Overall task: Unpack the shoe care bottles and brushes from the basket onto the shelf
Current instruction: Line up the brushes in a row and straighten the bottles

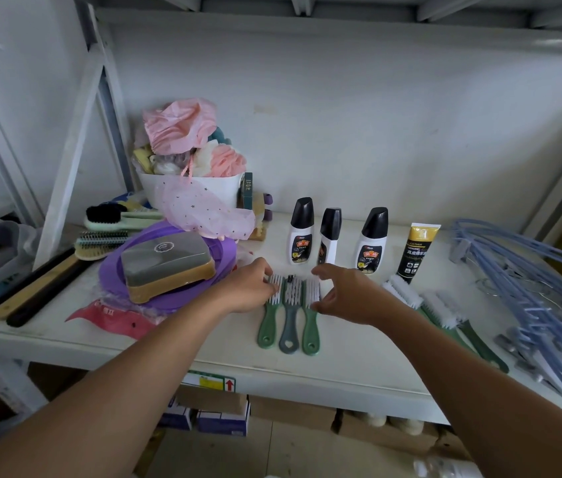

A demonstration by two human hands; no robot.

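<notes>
Head camera: left fingers [267, 276] bent against the bristles, right fingers [324, 270] spread with thumb touching, gripping nothing, flanking three side-by-side brushes [289, 326] on the white shelf [359, 357]. Behind, three black-capped bottles [329, 236] and a tube [417, 253] reading "LEATHER". Blue hangers [531, 298] right, purple container [110, 274] left.

Odds and ends sitting around me
I'm seeing blue hangers [528, 305] lying heaped at my right, a white tub [150, 186] holding pink sponges [228, 160] at the back left, and a grey-lidded box [165, 260] resting on purple lids [114, 274].
</notes>
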